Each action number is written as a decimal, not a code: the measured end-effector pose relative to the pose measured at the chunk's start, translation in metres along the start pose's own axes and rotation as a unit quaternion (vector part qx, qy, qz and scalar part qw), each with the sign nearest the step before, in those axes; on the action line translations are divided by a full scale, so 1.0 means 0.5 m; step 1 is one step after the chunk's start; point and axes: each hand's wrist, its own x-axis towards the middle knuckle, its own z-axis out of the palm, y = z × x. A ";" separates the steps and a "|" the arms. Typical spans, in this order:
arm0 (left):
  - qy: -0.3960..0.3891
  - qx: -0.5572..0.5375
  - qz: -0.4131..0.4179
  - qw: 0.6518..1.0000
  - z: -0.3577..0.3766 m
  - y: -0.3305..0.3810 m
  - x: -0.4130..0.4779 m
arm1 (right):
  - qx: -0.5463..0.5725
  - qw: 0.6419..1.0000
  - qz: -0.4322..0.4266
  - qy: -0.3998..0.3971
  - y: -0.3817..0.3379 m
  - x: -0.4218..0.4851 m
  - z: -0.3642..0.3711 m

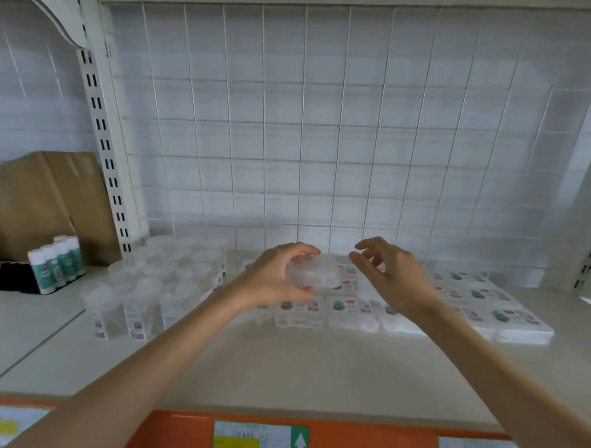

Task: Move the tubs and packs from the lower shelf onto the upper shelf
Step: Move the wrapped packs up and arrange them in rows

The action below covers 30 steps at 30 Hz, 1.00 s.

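Observation:
My left hand (279, 278) grips a small clear round tub (314, 271), holding it just above the flat white packs (469, 303) laid in rows on the white shelf (266, 360). My right hand (388, 272) hovers beside the tub's right side with fingers apart and curled, holding nothing. A group of several clear upright tubs (151, 282) with small labels stands to the left of the packs. The lower shelf is out of view.
A wire grid back panel (324, 124) closes the rear. A slotted upright post (105, 150) stands at left. Beyond it sit bundled green-and-white tubes (56, 264) and brown cardboard (43, 198). An orange price strip (347, 440) runs along the shelf's front edge.

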 end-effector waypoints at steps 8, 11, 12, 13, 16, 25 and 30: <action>0.026 0.004 0.028 0.999 -0.003 -0.028 -0.006 | 0.123 0.988 0.019 -0.088 -0.043 0.022 0.053; 0.023 0.020 0.047 0.998 -0.009 -0.027 -0.016 | 0.168 0.982 0.032 -0.083 -0.039 0.015 0.064; 0.026 0.029 0.054 0.998 -0.008 -0.026 -0.019 | 0.187 0.978 0.044 -0.078 -0.040 0.013 0.067; 0.029 0.042 0.062 0.997 -0.007 -0.024 -0.021 | 0.209 0.973 0.057 -0.076 -0.042 0.012 0.069; 0.043 0.072 0.086 0.993 -0.005 -0.020 -0.023 | 0.264 0.958 0.079 -0.079 -0.045 0.009 0.074; 0.096 -0.032 0.041 0.994 -0.014 -0.023 -0.015 | 0.375 0.918 0.104 -0.073 -0.038 0.011 0.066; 0.153 -0.152 -0.095 0.972 -0.025 -0.018 -0.011 | 0.350 0.931 0.086 -0.051 -0.037 0.008 0.062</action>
